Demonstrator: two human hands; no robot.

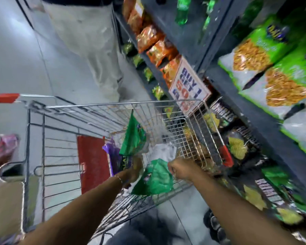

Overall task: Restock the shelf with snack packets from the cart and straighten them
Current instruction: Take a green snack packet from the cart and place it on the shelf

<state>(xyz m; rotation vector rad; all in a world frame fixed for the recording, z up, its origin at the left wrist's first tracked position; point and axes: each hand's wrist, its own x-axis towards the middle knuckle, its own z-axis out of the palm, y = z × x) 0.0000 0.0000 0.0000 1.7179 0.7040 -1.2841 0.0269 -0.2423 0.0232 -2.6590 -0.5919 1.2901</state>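
Note:
Both my arms reach down into a wire shopping cart [35,131]. My right hand [179,169] is closed on the top edge of a green snack packet [154,179] near the cart's near side. My left hand [133,169] is low in the cart, gripping a packet that stands upright, green above [132,137] and dark with purple below. White and purple packets lie beneath them. The shelf [240,96] on the right holds green-and-white snack packets [272,82] on top and dark packets [237,144] lower down. Motion blur softens the hands.
Another person in pale trousers [88,41] stands on the aisle floor beyond the cart. A "Buy 1 Get 1" sign [189,85] hangs off the shelf edge above the cart's corner. Orange packets [154,43] line the far shelf. A pink bag [4,147] sits at left.

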